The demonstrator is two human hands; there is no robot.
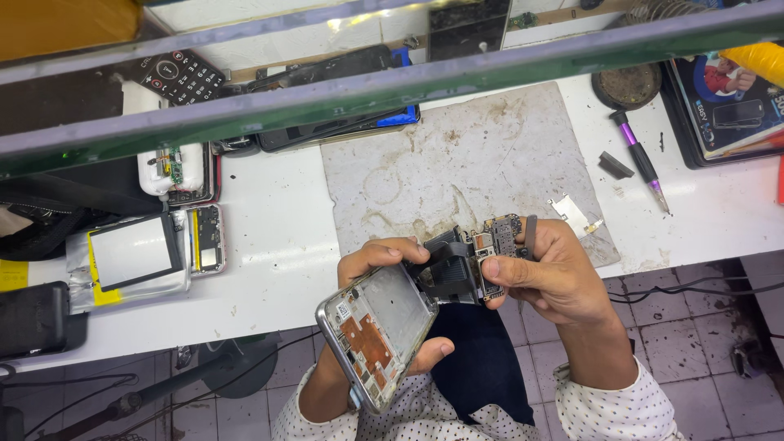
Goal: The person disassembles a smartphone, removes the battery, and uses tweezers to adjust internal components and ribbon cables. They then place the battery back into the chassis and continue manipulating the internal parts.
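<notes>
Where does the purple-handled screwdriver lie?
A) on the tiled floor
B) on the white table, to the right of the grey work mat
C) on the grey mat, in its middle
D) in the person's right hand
B: the purple-handled screwdriver rests on the bare white table, right of the grey work mat, away from both hands.

The phone frame [377,335] is silver with a copper-orange patch inside, and the circuit board [498,245] is dark. The worktop [278,245] is white, its mat [465,171] stained grey. The screwdriver [641,159] is purple and black; the sleeves [612,412] are white with dark dots.
</notes>
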